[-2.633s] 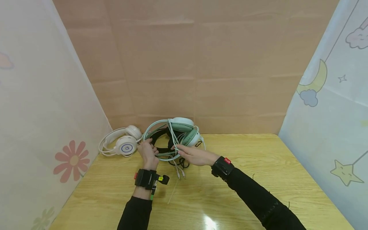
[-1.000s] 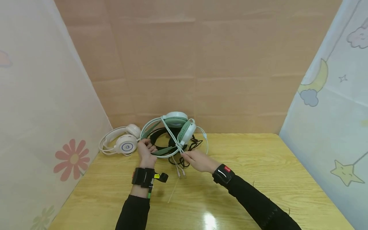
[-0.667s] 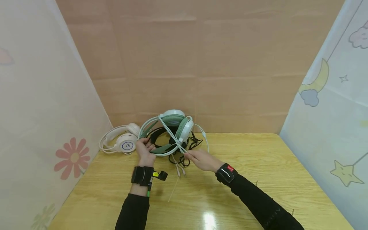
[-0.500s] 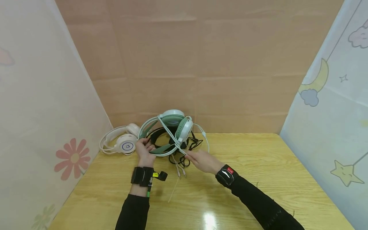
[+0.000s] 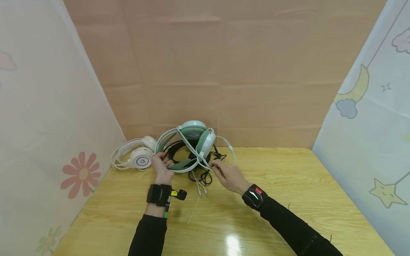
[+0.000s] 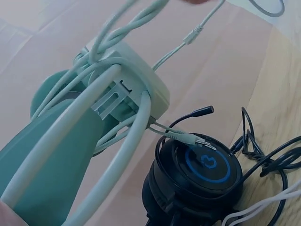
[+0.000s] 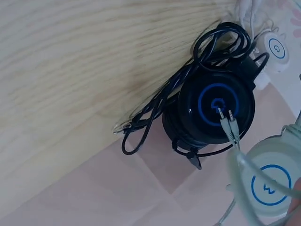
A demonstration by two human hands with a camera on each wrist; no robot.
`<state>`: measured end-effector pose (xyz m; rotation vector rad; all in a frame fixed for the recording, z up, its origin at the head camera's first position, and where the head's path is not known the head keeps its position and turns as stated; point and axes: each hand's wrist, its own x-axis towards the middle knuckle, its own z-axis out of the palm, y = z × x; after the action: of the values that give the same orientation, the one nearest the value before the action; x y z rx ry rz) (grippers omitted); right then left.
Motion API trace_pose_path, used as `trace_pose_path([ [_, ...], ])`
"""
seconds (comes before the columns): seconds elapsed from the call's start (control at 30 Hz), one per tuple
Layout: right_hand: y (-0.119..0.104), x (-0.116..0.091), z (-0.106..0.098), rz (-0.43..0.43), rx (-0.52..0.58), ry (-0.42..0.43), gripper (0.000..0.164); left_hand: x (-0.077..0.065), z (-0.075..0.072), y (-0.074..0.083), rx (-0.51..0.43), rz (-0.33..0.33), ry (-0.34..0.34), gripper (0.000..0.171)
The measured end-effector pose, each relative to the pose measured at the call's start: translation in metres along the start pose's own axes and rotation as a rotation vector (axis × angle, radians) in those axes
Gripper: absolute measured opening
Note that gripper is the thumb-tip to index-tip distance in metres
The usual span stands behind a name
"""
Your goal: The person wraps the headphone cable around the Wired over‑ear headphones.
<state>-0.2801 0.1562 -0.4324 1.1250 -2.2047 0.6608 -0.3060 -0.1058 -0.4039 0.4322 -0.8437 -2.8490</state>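
Note:
My left hand (image 5: 161,170) grips the headband of a mint-green headset (image 5: 207,143), raised above the table in front of a black headset (image 5: 172,152). A mint cable (image 6: 136,26) is wound across its headband and one ear cup. With thumb and fingers, my right hand (image 5: 231,176) pinches a loop of that cable just right of the lower ear cup. In the right wrist view, the mint cable's two plugs (image 7: 225,117) hang in front of the black ear cup (image 7: 211,101). Only a fingertip of the right hand shows there.
A white headset (image 5: 141,159) lies at the back left, beside my left hand. Its pale plugs (image 5: 202,192) rest on the wooden table (image 5: 272,177). The black headset's bundled cable (image 5: 205,177) lies in front of it. Brown paper (image 5: 256,89) stands along the back.
The mint headset has risen slightly and tilted in my left hand. My right hand went from straight fingers at the headband to pinching the cable, drawing it right. The other headsets stay put.

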Motion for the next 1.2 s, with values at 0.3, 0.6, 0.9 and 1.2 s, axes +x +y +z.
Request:
trace_pose_path([
  [0.3, 0.000, -0.001, -0.005, 0.042, 0.064, -0.083, 0.011, -0.001, 0.000, -0.005, 0.039, 0.040, 0.013, 0.035],
  [0.6, -0.003, 0.013, -0.006, -0.241, -0.071, -0.168, 0.021, 0.000, -0.002, -0.008, 0.054, 0.032, 0.024, 0.037],
  [0.9, -0.014, 0.017, -0.004, -0.065, 0.254, 0.014, 0.022, 0.002, -0.004, -0.007, 0.050, 0.028, 0.017, 0.037],
  [1.2, -0.023, 0.032, -0.006, 0.537, 0.437, 0.167, 0.017, -0.001, -0.001, -0.010, 0.067, 0.034, -0.015, 0.038],
])
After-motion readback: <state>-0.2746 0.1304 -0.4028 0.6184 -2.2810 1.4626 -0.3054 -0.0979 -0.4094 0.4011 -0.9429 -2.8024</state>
